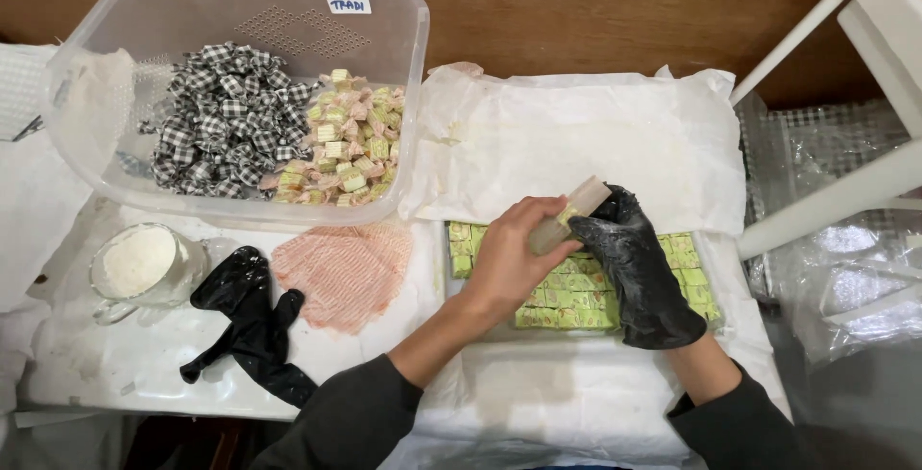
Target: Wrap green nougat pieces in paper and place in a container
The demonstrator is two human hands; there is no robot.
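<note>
Head view: bare left hand [509, 254] and black-gloved right hand [634, 259] both closed around translucent scraper [569, 216], over green cut candy slab [576, 288].

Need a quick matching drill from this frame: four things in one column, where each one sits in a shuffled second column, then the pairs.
1. spare black glove
2. checked wrapped candies
3. cup of white powder
4. green cut squares

A. in the clear bin, left part
B. under both hands
C. flat on the table, beside the pink wrapper stack
D. far left, below the bin

Pairs: 1-C, 2-A, 3-D, 4-B
</note>
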